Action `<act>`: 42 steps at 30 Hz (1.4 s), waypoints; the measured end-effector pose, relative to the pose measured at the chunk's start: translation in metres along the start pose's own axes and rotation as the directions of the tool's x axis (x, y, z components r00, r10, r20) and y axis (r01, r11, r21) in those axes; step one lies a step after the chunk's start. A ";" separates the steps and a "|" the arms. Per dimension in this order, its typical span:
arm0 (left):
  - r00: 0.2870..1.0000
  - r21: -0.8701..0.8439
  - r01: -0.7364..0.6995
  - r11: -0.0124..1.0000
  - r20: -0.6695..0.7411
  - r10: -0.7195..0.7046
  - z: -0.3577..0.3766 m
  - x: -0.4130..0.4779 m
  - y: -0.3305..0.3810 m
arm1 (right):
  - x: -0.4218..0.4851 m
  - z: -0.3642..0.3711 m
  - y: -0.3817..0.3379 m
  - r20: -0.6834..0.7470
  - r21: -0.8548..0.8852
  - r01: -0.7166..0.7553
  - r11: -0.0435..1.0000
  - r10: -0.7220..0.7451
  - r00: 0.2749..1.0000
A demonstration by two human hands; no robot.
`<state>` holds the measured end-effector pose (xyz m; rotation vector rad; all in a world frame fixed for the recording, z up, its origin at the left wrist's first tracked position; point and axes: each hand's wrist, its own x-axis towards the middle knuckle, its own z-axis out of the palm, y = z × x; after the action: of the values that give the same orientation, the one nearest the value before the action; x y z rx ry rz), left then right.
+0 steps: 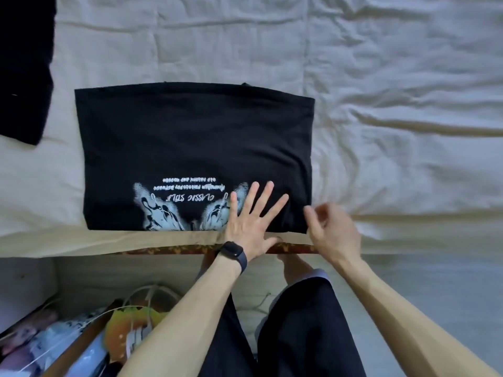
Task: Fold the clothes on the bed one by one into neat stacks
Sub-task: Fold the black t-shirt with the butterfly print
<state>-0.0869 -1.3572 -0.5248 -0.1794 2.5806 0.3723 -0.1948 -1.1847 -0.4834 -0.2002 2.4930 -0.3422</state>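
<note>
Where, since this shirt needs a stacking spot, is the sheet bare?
Bare sheet lies right of the black T-shirt and beyond its far edge. Crowded: near edge, with left hand and right hand; dark garment far left.

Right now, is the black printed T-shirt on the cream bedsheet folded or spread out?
Folded: the black printed T-shirt is a sleeveless rectangle, its print cut off at the near edge.

We are standing at the near edge of the bed, the shirt lying on it right before us. Our left hand is pressing flat on the shirt's near right part, and our right hand is sitting just beside its near right corner. Another garment is lying far left, apart from the shirt. A box is sitting on the floor, lower left.
</note>
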 end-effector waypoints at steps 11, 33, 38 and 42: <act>0.985 0.196 0.132 0.972 0.087 -0.151 -0.002 0.004 -0.007 | 0.001 0.004 0.042 0.427 0.487 -0.133 0.863 -0.103 0.899; 0.599 -0.827 0.287 0.483 -0.238 -0.765 -0.104 -0.041 0.077 | 0.083 -0.096 -0.033 0.569 0.617 -0.330 0.714 -0.116 0.814; 0.699 -0.814 0.240 0.529 -0.233 -0.676 -0.114 -0.049 0.078 | 0.108 -0.085 -0.094 0.518 0.689 -0.340 0.640 -0.108 0.849; 0.721 -0.809 0.207 0.551 -0.254 -0.644 -0.119 -0.052 0.067 | 0.128 -0.081 -0.112 0.394 0.667 -0.289 0.687 0.004 0.919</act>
<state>-0.1125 -1.3259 -0.3840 -1.4124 2.5603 1.3229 -0.3381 -1.3043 -0.4583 0.2492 1.8169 -1.0750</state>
